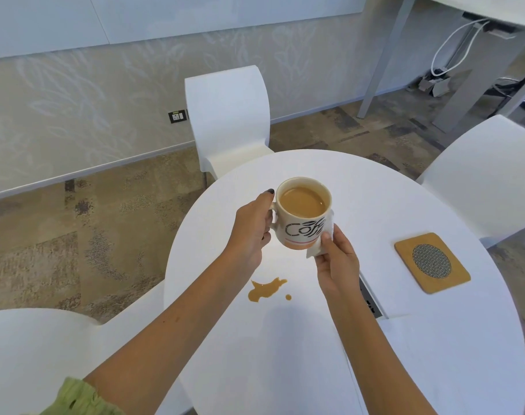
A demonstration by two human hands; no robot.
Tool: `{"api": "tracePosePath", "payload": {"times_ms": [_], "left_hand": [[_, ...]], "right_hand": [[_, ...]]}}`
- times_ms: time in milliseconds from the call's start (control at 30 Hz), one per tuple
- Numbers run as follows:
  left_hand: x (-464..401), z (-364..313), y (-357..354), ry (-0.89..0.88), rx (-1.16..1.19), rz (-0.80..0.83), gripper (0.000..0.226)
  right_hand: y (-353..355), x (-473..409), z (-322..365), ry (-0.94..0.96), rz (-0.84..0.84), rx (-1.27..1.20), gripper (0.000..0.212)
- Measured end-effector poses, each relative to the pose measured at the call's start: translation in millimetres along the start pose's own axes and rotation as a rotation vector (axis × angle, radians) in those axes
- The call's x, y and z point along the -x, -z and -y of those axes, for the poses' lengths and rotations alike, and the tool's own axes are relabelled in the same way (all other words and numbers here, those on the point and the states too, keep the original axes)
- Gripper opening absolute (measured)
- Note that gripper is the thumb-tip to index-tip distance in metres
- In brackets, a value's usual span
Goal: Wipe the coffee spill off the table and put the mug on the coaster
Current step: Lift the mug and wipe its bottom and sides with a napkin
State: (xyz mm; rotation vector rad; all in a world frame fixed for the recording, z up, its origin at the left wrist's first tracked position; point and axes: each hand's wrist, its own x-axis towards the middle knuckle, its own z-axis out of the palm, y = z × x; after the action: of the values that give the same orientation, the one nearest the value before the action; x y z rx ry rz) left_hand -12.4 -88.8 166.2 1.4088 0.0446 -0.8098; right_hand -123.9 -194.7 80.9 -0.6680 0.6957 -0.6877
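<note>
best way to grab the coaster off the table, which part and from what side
Take the coaster by its near right edge, coming in with the right hand. It lies flat on the table, a thin square turned corner-on, so fingers probably need to slide under an edge rather than pinch from above. That hand would first have to put down the tissue.

Bare tabletop (360, 211) between mug (303, 218), coaster (432, 262)
</note>
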Motion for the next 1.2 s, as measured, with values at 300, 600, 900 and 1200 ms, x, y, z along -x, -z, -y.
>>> {"api": "tracePosePath", "payload": {"times_ms": [300,600,900,1200], "left_hand": [[0.8,-1.9,-0.8,-0.009,-0.001,0.07,0.02],[-7.5,-5.9,-2.5,-0.042,-0.035,0.126,0.019],[-15.6,-1.8,-2.0,-0.04,0.003,0.123,0.022],[-22.9,1.7,-0.1,-0.064,-0.061,0.122,0.012]], "right_hand": [[-10.3,-4.9,0.4,-0.141,0.16,-0.113,0.044],[-28.1,-11.5,-3.6,-0.133,0.243,-0.155,0.033],[-36.1,-6.4,-13.4,-0.315,0.309,-0.357,0.03],[-23.3,-1.9,-19.9,-0.382,0.467,-0.281,0.033]]}}
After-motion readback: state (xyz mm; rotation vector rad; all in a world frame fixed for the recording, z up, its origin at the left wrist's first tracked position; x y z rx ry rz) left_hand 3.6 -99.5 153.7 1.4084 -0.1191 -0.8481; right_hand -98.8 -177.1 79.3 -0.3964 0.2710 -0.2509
